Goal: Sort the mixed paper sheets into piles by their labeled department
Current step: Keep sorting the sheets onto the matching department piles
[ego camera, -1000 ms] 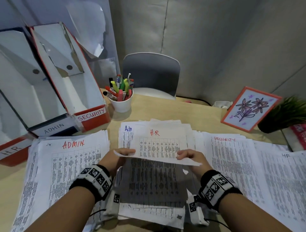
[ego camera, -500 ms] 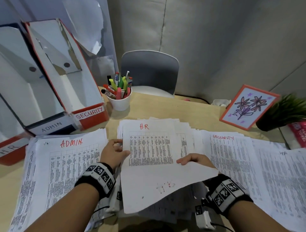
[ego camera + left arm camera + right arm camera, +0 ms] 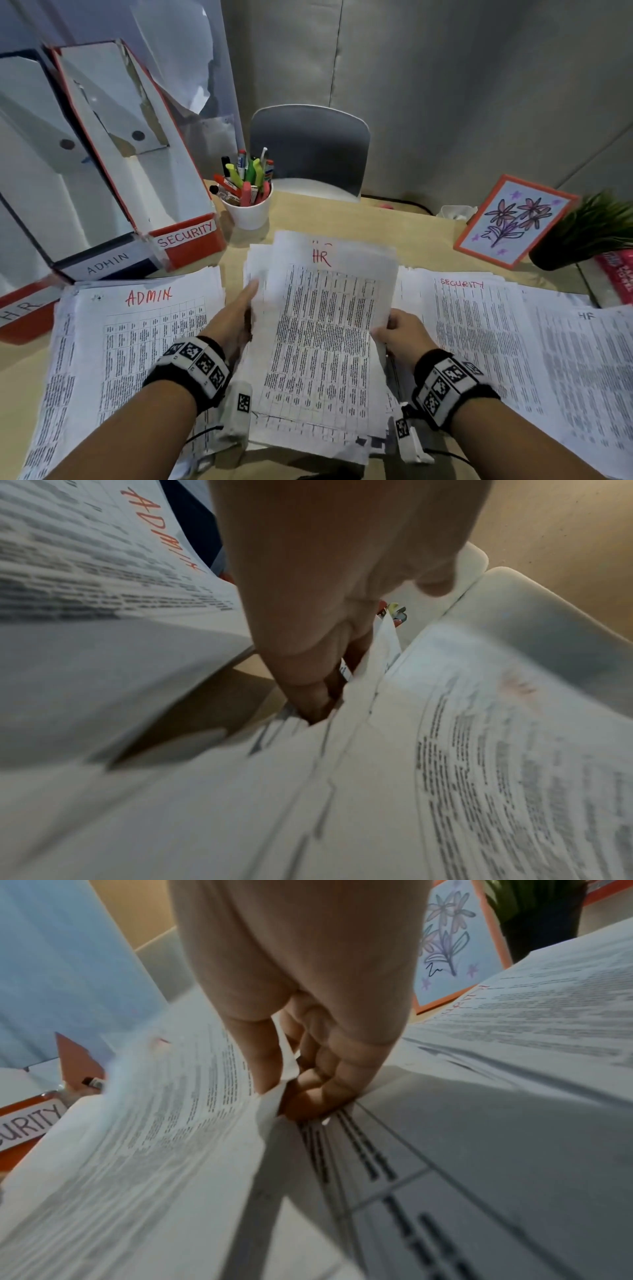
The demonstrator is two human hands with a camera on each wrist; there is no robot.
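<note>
Three file boxes are leaning in a row to the left of the white pen cup point(image 3: 247, 212): the red SECURITY box point(image 3: 187, 240) nearest the cup, the dark ADMIN box point(image 3: 106, 262) beside it, and a red HR box point(image 3: 20, 310) furthest out, and I'm seeing only bare white inner walls in the two I can look into. The cup itself is bristling with markers point(image 3: 244, 178) in pink, green, yellow and red. Behind the cup a grey chair point(image 3: 310, 150) is standing at the far edge of the wooden table point(image 3: 404, 226). Off to the cup's right a flower drawing in an orange frame point(image 3: 513, 222) is leaning beside a potted green plant point(image 3: 596, 226).

Piles are lying across the table nearer than the cup: the ADMIN pile point(image 3: 137, 335) to its left, the middle stack point(image 3: 308, 428) straight in front of it, the SECURITY pile point(image 3: 462, 329) to the right and another pile marked in black point(image 3: 589, 359) past that.

The sheet marked HR in red point(image 3: 322, 329) is hanging over the middle stack, blurred, a dense printed table filling it. The right hand point(image 3: 399, 334) is pinching its right edge, thumb on top and fingers point(image 3: 318, 1091) curled beneath. The left hand point(image 3: 236, 318) is lying with straight fingers against the paper's left edge; from the wrist view its fingertips point(image 3: 308, 696) are tucked in among the sheet edges, and whether it is really gripping I cannot tell
</note>
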